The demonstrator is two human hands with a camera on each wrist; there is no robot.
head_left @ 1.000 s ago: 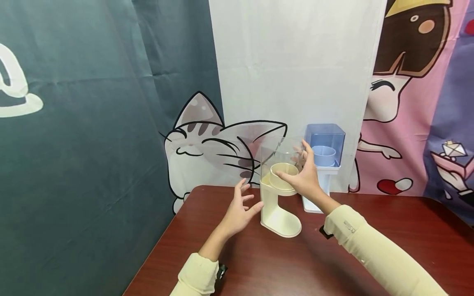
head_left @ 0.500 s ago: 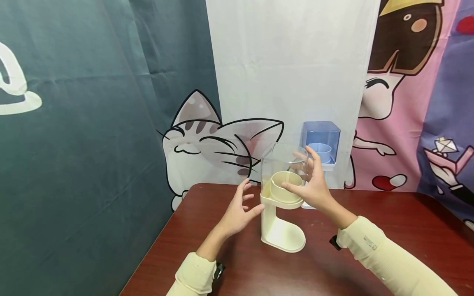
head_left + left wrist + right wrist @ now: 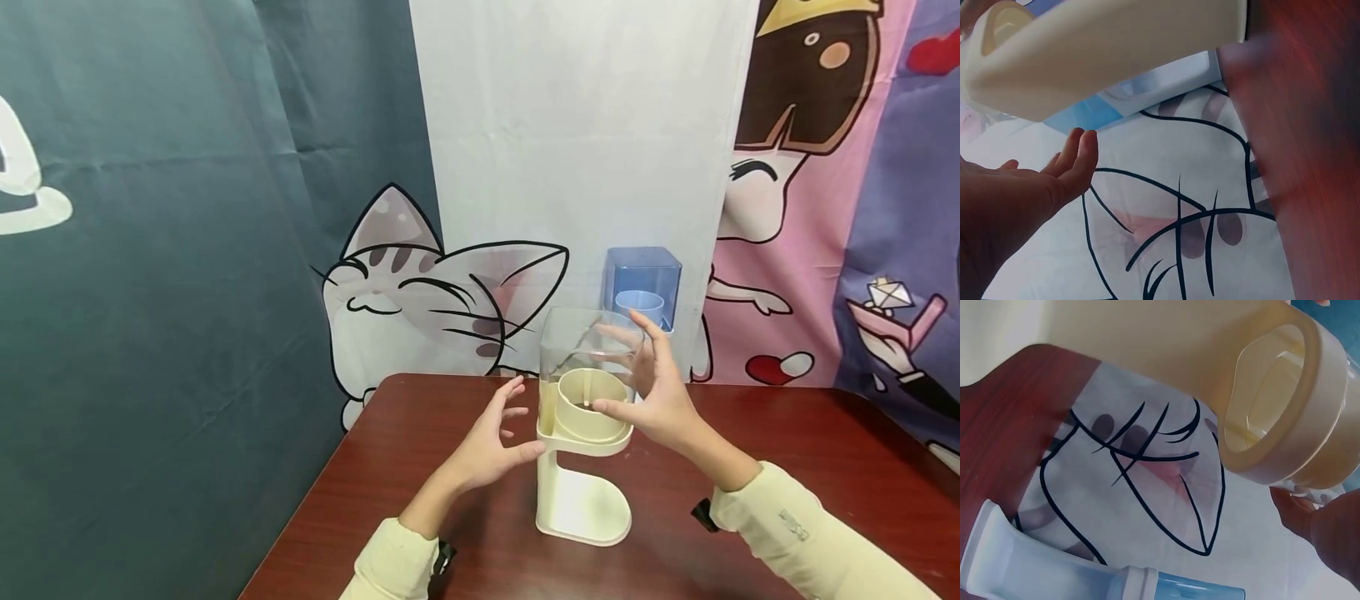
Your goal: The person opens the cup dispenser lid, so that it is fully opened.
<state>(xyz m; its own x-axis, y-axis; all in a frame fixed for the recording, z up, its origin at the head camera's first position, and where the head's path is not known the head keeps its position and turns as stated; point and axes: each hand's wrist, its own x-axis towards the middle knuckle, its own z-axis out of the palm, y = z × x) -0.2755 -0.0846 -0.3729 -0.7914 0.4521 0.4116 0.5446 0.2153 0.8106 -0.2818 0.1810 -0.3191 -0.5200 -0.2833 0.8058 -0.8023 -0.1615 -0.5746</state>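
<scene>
Backdrop cloth (image 3: 585, 125) fills the rear of the room: creased dark teal at left, white in the middle, pink and purple at right. Below it we note a reddish-brown table (image 3: 375, 442), faintly glossy, far corners rounded. On the cloth, a dark-haired cartoon figure (image 3: 802, 92) at right and a striped cartoon cat (image 3: 390, 337) left of centre. Cream dispenser (image 3: 588, 433) upright over the near middle of the table, between the two hands; whether its foot bears on the wood we cannot tell. Behind it and to the right, a blue dispenser (image 3: 643, 271), its lower part blocked from the head view by the cream one and the right hand; the right wrist view gives us its white post and foot. Right hand (image 3: 660, 404) grips the clear upper container from the right, thumb in front, fingers showing through the far wall. Left hand (image 3: 483, 454) spread, palm toward the cream post; thumb contact we cannot make out. Smallest items: black straps (image 3: 705, 515) at both pale yellow cuffs (image 3: 393, 554).
</scene>
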